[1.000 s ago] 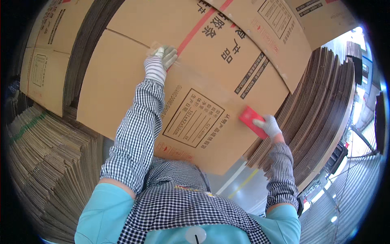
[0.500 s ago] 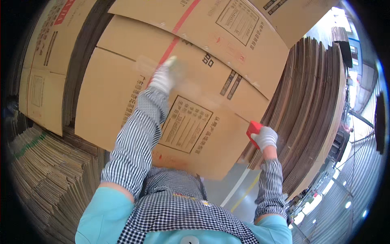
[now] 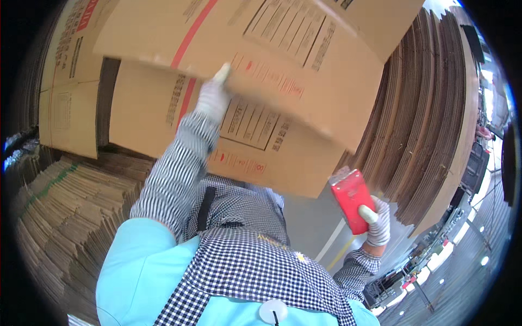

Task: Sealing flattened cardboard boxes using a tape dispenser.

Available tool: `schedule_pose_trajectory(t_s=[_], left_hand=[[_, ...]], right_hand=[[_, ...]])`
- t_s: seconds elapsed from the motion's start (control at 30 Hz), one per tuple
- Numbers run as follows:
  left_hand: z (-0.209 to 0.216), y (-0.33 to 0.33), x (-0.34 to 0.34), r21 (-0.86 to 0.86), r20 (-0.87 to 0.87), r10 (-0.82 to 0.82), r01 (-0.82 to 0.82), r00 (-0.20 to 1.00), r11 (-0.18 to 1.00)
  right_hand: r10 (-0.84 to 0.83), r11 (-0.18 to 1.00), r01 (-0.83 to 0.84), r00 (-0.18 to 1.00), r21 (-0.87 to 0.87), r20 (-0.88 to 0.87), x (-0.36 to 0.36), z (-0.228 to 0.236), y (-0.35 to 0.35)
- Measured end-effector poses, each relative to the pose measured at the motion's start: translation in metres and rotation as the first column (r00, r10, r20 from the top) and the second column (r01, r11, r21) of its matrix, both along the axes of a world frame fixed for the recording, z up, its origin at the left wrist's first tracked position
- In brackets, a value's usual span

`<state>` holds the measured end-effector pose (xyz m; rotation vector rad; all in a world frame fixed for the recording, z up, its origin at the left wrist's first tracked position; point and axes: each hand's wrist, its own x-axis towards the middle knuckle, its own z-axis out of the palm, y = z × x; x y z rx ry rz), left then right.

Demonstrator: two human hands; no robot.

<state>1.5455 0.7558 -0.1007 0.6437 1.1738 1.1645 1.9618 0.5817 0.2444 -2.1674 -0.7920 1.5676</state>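
Two flat cardboard box blanks overlap in front of me. My left hand (image 3: pixel 213 96), in a whitish glove, is closed on the near edge of the upper blank (image 3: pixel 304 70), thumb on its printed face and the other fingers mostly hidden. Below it lies the lower blank (image 3: pixel 304 165), with a red stripe and a printed form. At the right, my right hand (image 3: pixel 379 221), also gloved, is wrapped round a flat red oblong thing (image 3: pixel 352 202) with a shiny, see-through end. It is held apart from the cardboard; its exact kind I cannot make out.
A tall stack of cardboard sheets (image 3: pixel 424 119) stands on edge at the right. More blanks (image 3: pixel 68 108) lean at the far left, with a pile of flattened cardboard (image 3: pixel 81 206) at the lower left. Grey floor with painted lines (image 3: pixel 331 239) shows between my body and the right stack.
The upper blank has come nearer, covering more of the lower one, and my left hand now grips its edge. My right hand has moved down and right, turning the red thing upright.
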Motion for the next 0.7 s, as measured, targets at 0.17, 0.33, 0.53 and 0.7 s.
schedule_pose_trajectory(t_s=[0.17,0.33,0.53,0.7], left_hand=[[0.12,-0.201,-0.017,-0.367,0.313,0.301,-0.178,0.901,0.913],[0.089,-0.277,-0.04,-0.505,-0.149,0.301,-0.334,0.942,0.795],[-0.041,-0.29,0.008,-0.543,0.662,0.537,-0.16,0.523,0.824],[-0.071,-0.274,0.072,-0.693,0.492,0.61,-0.144,0.621,0.706]], right_hand=[[-0.063,0.983,0.105,0.965,0.153,-0.256,0.018,0.008,-0.045],[-0.009,0.964,0.073,0.97,0.255,-0.242,0.0,0.0,-0.087],[-0.013,0.948,0.106,0.955,0.3,-0.295,-0.021,-0.001,-0.145],[0.018,0.949,0.092,0.939,0.302,-0.344,-0.055,0.0,-0.15]])
